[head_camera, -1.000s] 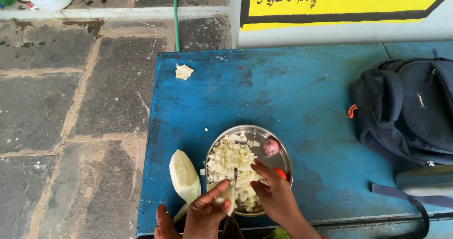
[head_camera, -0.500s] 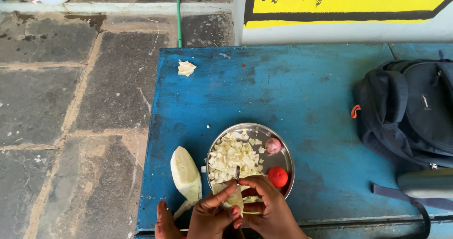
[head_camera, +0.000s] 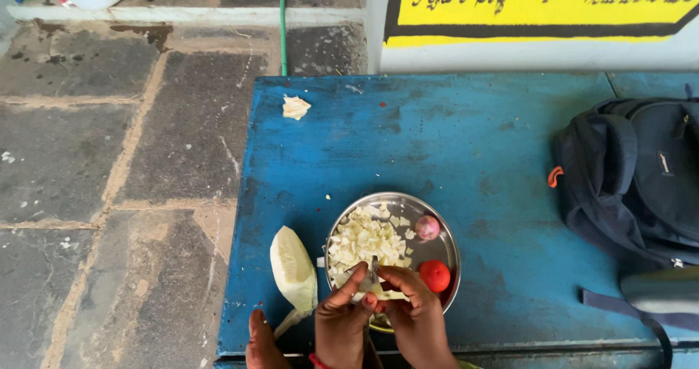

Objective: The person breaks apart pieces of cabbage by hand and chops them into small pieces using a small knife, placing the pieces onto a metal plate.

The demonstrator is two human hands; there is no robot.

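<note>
Cabbage (head_camera: 375, 290) is pinched between the left hand (head_camera: 342, 318) and right hand (head_camera: 415, 314) against an upright blade, above the near plate (head_camera: 445, 245); chopped pieces (head_camera: 364, 241) are piled there, while a wedge (head_camera: 293, 271) at left remains uncut.

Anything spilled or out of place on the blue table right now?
Yes. A pale vegetable scrap lies alone near the blue table's far left corner, far from the steel plate, and small bits sit just outside the rim. Nothing looks damaged.
</note>
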